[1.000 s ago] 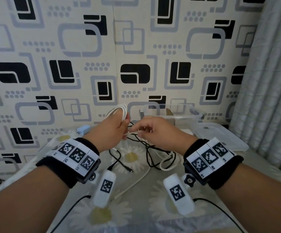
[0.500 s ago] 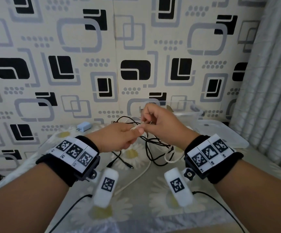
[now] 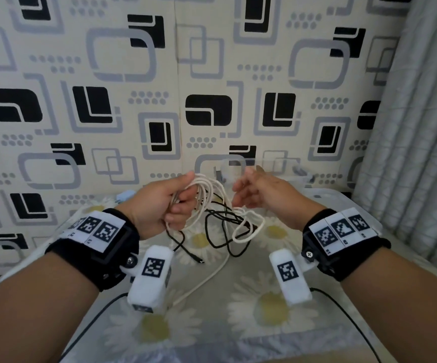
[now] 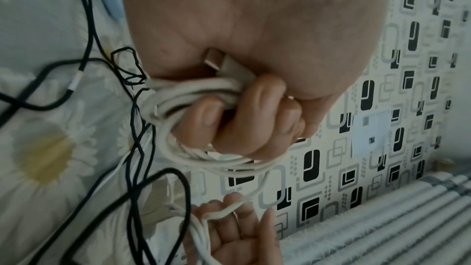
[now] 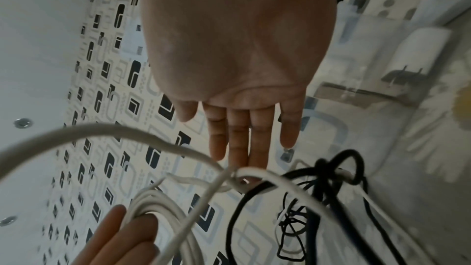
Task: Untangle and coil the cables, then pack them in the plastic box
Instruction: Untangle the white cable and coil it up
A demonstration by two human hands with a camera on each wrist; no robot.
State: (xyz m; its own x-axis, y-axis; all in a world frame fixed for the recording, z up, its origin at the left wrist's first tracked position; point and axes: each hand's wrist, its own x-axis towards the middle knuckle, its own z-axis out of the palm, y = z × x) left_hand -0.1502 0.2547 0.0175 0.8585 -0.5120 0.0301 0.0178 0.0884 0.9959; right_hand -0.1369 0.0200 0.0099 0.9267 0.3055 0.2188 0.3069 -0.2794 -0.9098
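Note:
My left hand (image 3: 183,203) grips a bundle of white cable loops (image 3: 206,187) above the floral cloth. In the left wrist view its fingers (image 4: 229,120) curl round the loops (image 4: 183,92), with a plug end tucked against the palm. My right hand (image 3: 241,197) hovers just to the right with straight fingers (image 5: 242,144). A free strand of the white cable (image 5: 254,174) lies across its fingertips. Below the hands, thin and thick black cables (image 3: 220,231) lie tangled with the white cable's tail. The clear plastic box (image 3: 285,174) stands behind my right hand, against the wall.
The box's clear lid (image 3: 343,205) lies to the right, by the curtain. A small pale blue adapter (image 3: 125,195) sits behind my left hand. A white plug charger (image 5: 418,51) lies inside the box. The patterned wall closes the back.
The hands were pinching the white cable together; now they have drawn apart. The left hand holds more loops, and the right hand has let go and straightened its fingers.

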